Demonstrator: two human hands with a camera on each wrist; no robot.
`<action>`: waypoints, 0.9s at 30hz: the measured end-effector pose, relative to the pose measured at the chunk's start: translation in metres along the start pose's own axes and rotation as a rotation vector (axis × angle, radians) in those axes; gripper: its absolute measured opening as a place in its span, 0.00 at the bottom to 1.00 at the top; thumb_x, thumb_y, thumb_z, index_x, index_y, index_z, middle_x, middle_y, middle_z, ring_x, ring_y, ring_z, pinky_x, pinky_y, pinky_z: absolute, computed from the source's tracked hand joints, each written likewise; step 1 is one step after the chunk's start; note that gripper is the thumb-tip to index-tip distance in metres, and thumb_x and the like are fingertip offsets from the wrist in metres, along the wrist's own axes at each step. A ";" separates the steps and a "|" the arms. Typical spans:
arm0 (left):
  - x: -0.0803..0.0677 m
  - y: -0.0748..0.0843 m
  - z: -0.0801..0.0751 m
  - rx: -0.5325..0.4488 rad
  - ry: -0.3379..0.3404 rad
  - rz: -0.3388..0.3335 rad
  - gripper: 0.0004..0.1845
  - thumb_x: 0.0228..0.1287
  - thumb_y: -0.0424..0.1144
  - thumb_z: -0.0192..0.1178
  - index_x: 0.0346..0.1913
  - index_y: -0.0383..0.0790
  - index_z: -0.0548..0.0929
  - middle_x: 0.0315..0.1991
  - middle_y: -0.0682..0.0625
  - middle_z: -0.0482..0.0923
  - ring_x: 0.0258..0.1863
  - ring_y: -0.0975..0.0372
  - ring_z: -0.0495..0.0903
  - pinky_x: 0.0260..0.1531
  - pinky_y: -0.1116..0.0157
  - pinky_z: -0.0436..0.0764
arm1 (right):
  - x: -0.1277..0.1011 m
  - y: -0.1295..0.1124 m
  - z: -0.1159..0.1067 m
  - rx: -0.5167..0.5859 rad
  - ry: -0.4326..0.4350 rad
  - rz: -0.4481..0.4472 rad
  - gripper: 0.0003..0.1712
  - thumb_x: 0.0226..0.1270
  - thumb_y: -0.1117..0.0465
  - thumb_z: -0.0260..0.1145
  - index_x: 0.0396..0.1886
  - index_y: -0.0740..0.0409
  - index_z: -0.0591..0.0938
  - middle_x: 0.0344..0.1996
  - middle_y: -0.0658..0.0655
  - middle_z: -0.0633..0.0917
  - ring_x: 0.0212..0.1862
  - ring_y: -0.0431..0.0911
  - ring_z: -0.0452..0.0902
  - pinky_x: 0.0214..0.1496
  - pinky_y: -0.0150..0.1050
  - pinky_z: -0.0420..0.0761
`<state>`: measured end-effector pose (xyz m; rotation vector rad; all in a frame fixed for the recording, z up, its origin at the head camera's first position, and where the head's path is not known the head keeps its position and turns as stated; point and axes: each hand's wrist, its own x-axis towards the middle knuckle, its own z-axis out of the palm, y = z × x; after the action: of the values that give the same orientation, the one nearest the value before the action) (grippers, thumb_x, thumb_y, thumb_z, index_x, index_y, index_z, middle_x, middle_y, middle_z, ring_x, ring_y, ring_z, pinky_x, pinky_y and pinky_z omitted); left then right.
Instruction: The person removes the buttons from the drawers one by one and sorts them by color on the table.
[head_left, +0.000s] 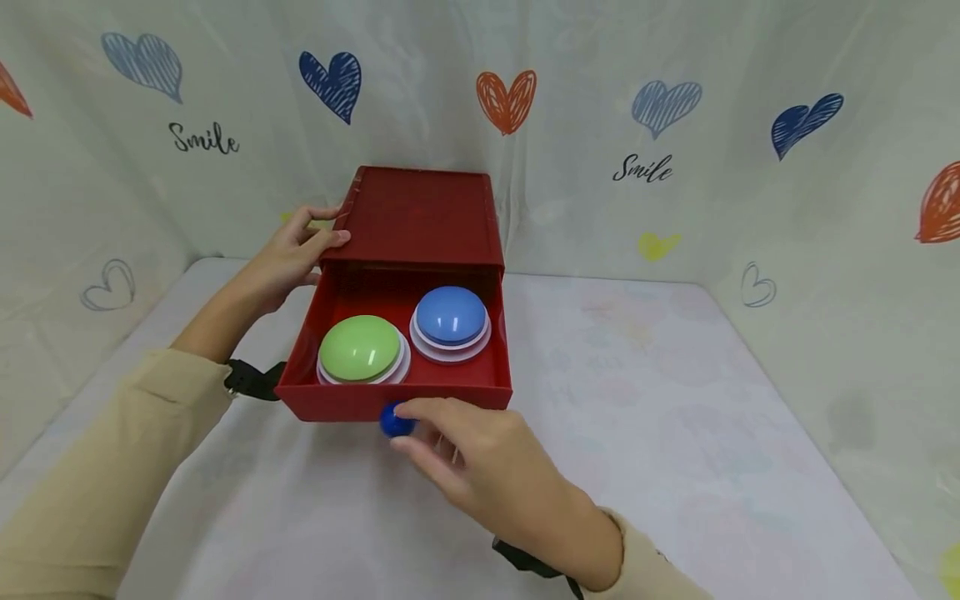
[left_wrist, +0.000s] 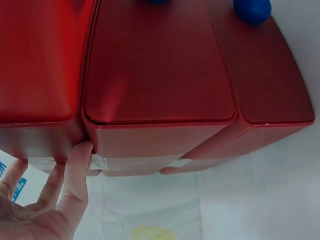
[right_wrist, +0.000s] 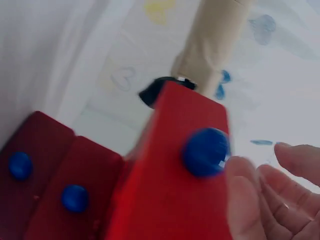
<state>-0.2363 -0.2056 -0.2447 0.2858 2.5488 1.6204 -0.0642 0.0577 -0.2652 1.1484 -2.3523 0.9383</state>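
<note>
Right grip (head_left: 487, 467) at the blue knob (head_left: 392, 422)

From where I sit, my right grip is open: its fingers bend loosely at the knob on the front of the pulled-out red drawer (head_left: 330, 407), and the right wrist view shows the thumb apart from it. The knob lies just beyond the fingertips; whether they touch it I cannot tell for sure.

My left grip (head_left: 288, 250) is open too, fingers extended against the left side of the red box (head_left: 423, 217) on the desk (head_left: 630, 400), well behind the knob.

Inside the drawer I see two domes on white bases: the green dome (head_left: 360, 347) at front left, the blue dome (head_left: 452, 314) farther back on the right.
</note>
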 end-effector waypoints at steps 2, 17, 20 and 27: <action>0.000 0.000 0.000 -0.002 -0.002 -0.002 0.34 0.68 0.57 0.44 0.71 0.48 0.48 0.66 0.39 0.56 0.59 0.51 0.67 0.55 0.48 0.71 | 0.001 0.002 -0.009 0.065 0.011 -0.051 0.12 0.61 0.58 0.66 0.43 0.57 0.81 0.28 0.48 0.83 0.25 0.32 0.71 0.32 0.16 0.71; -0.001 0.001 0.000 -0.016 -0.015 -0.008 0.34 0.68 0.56 0.44 0.70 0.48 0.47 0.67 0.38 0.54 0.60 0.49 0.65 0.57 0.46 0.69 | 0.027 0.048 -0.064 0.169 0.137 -0.232 0.08 0.60 0.58 0.67 0.37 0.56 0.84 0.30 0.49 0.84 0.30 0.34 0.75 0.30 0.27 0.75; 0.000 0.001 0.000 -0.008 -0.010 -0.009 0.34 0.68 0.57 0.44 0.70 0.48 0.47 0.66 0.39 0.55 0.59 0.51 0.66 0.55 0.50 0.72 | 0.037 0.052 -0.073 0.150 0.112 -0.179 0.14 0.64 0.52 0.62 0.34 0.59 0.83 0.29 0.51 0.84 0.31 0.36 0.75 0.33 0.29 0.76; 0.001 0.000 -0.001 -0.010 -0.014 -0.011 0.34 0.68 0.57 0.44 0.69 0.48 0.48 0.66 0.39 0.55 0.59 0.53 0.66 0.54 0.51 0.73 | 0.052 0.077 -0.072 0.087 0.030 -0.094 0.10 0.53 0.67 0.70 0.37 0.59 0.83 0.34 0.52 0.83 0.39 0.41 0.75 0.41 0.32 0.76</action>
<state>-0.2371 -0.2066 -0.2437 0.2805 2.5271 1.6210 -0.1548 0.1143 -0.2157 1.2580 -2.2328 1.0263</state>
